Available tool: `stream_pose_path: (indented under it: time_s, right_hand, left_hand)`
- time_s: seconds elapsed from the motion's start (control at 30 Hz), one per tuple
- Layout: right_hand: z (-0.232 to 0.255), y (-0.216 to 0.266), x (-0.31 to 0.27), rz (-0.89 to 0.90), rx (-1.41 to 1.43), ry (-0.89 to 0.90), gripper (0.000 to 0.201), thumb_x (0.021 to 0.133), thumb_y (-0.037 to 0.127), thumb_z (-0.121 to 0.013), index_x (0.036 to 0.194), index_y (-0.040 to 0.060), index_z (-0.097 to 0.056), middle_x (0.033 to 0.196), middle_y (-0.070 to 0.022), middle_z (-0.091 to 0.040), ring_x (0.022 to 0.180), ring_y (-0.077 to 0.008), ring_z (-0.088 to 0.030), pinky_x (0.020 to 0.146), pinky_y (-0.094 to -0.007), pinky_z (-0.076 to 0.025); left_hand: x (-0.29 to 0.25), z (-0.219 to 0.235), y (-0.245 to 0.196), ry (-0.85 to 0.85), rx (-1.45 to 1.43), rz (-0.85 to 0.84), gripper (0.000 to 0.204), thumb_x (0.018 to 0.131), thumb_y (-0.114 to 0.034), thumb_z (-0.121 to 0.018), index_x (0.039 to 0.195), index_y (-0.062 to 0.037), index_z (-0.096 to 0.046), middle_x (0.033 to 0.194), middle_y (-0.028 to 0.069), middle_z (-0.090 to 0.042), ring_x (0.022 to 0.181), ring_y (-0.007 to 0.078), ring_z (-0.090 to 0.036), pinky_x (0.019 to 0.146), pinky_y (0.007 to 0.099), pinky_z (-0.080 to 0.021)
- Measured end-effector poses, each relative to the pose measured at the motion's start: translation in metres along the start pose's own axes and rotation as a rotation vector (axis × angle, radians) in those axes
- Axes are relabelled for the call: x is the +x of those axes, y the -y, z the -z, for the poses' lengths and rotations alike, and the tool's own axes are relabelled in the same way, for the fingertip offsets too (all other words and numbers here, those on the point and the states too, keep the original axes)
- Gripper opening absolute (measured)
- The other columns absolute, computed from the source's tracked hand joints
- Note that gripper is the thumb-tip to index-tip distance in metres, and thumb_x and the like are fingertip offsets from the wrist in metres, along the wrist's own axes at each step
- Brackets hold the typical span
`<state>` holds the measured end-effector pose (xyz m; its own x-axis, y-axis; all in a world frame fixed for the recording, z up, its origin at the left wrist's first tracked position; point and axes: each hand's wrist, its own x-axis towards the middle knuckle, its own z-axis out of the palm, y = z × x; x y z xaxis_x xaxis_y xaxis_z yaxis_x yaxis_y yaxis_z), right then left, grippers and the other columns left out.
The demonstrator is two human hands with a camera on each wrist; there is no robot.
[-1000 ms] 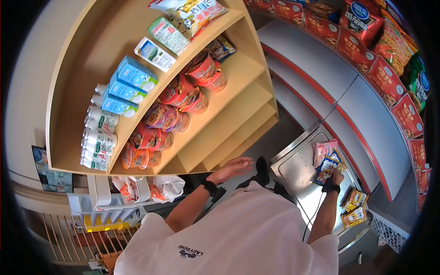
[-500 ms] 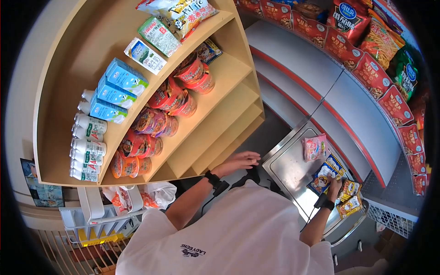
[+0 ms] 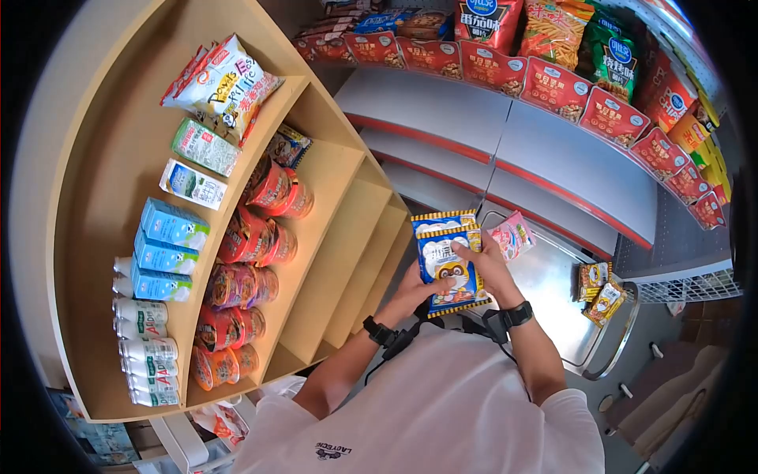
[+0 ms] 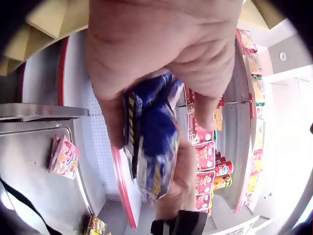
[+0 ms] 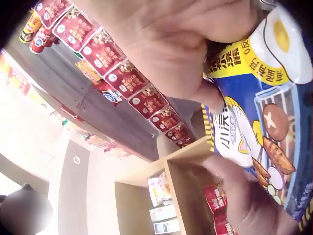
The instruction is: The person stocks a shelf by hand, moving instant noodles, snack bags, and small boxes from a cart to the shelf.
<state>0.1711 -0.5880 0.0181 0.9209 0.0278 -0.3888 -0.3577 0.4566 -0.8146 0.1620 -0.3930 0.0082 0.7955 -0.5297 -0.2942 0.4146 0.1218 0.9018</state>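
Observation:
In the head view, two blue snack packs (image 3: 452,265), one overlapping the other, are held up in front of the chest. The left hand (image 3: 414,291) grips their lower left side with its thumb across the front. From the right, the right hand (image 3: 491,272) pinches them, thumb on the front. The left wrist view shows the packs (image 4: 155,132) edge-on below the left hand (image 4: 161,44). In the right wrist view the printed face of a pack (image 5: 264,112) is beside the right hand (image 5: 166,44).
A metal tray table (image 3: 553,292) at the right bears a pink pack (image 3: 513,235) and small yellow packs (image 3: 604,304). Left stands a wooden shelf (image 3: 316,170) with noodle tubs (image 3: 237,284), cartons and bottles. Behind is a grey shelf (image 3: 572,170) with red-trimmed edges and snack bags above.
The right hand has lifted the blue packs off the tray to the chest. The left hand has moved over and grips them too. The head view has swung right.

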Motion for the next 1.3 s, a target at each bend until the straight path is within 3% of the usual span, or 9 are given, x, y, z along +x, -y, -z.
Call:
stream_pose_path:
  time_s: [0.3, 0.5, 0.57, 0.73, 0.83, 0.9, 1.0, 1.23, 1.3]
  right_hand:
    - [-0.021, -0.004, 0.001, -0.025, 0.062, 0.119, 0.053, 0.090, 0.013, -0.079, 0.130, -0.0033, -0.049, 0.117, -0.0117, -0.068, 0.106, -0.0186, -0.067, 0.091, -0.0313, -0.055]
    - [-0.041, -0.022, 0.026, 0.151, -0.399, 0.421, 0.065, 0.078, 0.008, -0.086, 0.132, -0.0023, -0.051, 0.121, -0.0112, -0.064, 0.115, -0.0182, -0.060, 0.104, -0.0345, -0.046]
    - [-0.061, -0.017, 0.048, 0.156, -0.339, 0.449, 0.057, 0.080, 0.001, -0.082, 0.128, -0.0007, -0.051, 0.118, -0.0077, -0.064, 0.111, -0.0149, -0.060, 0.099, -0.0327, -0.051]
    - [-0.116, 0.006, 0.127, 0.433, -0.273, 0.328, 0.050, 0.083, -0.001, -0.078, 0.126, -0.0007, -0.052, 0.111, -0.0096, -0.065, 0.103, -0.0110, -0.064, 0.075, -0.0282, -0.057]
    - [-0.162, 0.007, 0.180, 0.322, -0.351, 0.248, 0.058, 0.078, 0.007, -0.080, 0.129, 0.0024, -0.054, 0.111, -0.0166, -0.068, 0.107, -0.0260, -0.066, 0.092, -0.0380, -0.051]
    - [-0.196, 0.007, 0.204, 0.613, -0.548, 0.130, 0.057, 0.077, 0.013, -0.081, 0.127, 0.0037, -0.054, 0.113, -0.0216, -0.067, 0.112, -0.0359, -0.064, 0.094, -0.0429, -0.050]
    - [-0.237, 0.001, 0.246, 0.657, -0.633, 0.170, 0.057, 0.076, 0.017, -0.080, 0.126, 0.0036, -0.054, 0.115, -0.0225, -0.066, 0.113, -0.0415, -0.062, 0.095, -0.0470, -0.049]
    - [-0.307, -0.025, 0.345, 0.595, -0.557, 0.441, 0.066, 0.071, 0.018, -0.082, 0.127, -0.0017, -0.053, 0.115, -0.0238, -0.065, 0.117, -0.0408, -0.060, 0.097, -0.0481, -0.047]
    - [-0.315, -0.037, 0.356, 0.865, -1.028, 0.124, 0.068, 0.071, 0.020, -0.083, 0.126, -0.0045, -0.053, 0.123, -0.0221, -0.061, 0.124, -0.0417, -0.054, 0.102, -0.0480, -0.045]
  left_hand:
    - [-0.014, 0.015, 0.006, -0.336, -0.166, -0.016, 0.041, 0.095, -0.008, -0.071, 0.132, -0.0009, -0.056, 0.122, 0.0084, -0.069, 0.105, 0.0156, -0.068, 0.091, 0.0325, -0.057]
    - [-0.018, 0.035, -0.018, -0.549, -0.169, -0.233, 0.024, 0.098, -0.011, -0.067, 0.120, 0.0000, -0.066, 0.114, 0.0061, -0.072, 0.096, 0.0121, -0.069, 0.084, 0.0276, -0.056]
    - [-0.018, 0.060, -0.025, -0.611, -0.053, -0.109, 0.034, 0.100, -0.015, -0.065, 0.131, -0.0016, -0.058, 0.124, 0.0060, -0.068, 0.108, 0.0139, -0.065, 0.095, 0.0298, -0.051]
    - [-0.053, 0.106, -0.032, -0.687, 0.215, -0.322, 0.049, 0.104, -0.018, -0.058, 0.147, -0.0026, -0.040, 0.150, 0.0160, -0.047, 0.142, 0.0257, -0.041, 0.121, 0.0380, -0.026]
    - [-0.097, 0.116, -0.014, -0.701, 0.189, -0.207, 0.046, 0.106, -0.026, -0.055, 0.146, -0.0073, -0.044, 0.152, 0.0124, -0.046, 0.143, 0.0220, -0.041, 0.116, 0.0415, -0.034]
    - [-0.125, 0.115, 0.000, -0.724, 0.134, -0.129, 0.045, 0.106, -0.027, -0.056, 0.145, -0.0082, -0.046, 0.152, 0.0117, -0.047, 0.143, 0.0224, -0.041, 0.115, 0.0432, -0.034]
    - [-0.160, 0.120, 0.026, -0.777, 0.030, -0.014, 0.044, 0.105, -0.030, -0.057, 0.143, -0.0094, -0.048, 0.150, 0.0104, -0.049, 0.142, 0.0235, -0.043, 0.114, 0.0452, -0.036]
    - [-0.203, 0.123, 0.037, -0.889, -0.135, 0.039, 0.044, 0.104, -0.031, -0.058, 0.141, -0.0084, -0.049, 0.146, 0.0085, -0.052, 0.135, 0.0249, -0.049, 0.107, 0.0446, -0.040]
    - [-0.206, 0.119, 0.031, -0.899, -0.132, 0.040, 0.044, 0.104, -0.031, -0.059, 0.141, -0.0085, -0.049, 0.146, 0.0086, -0.052, 0.134, 0.0248, -0.050, 0.107, 0.0441, -0.040]
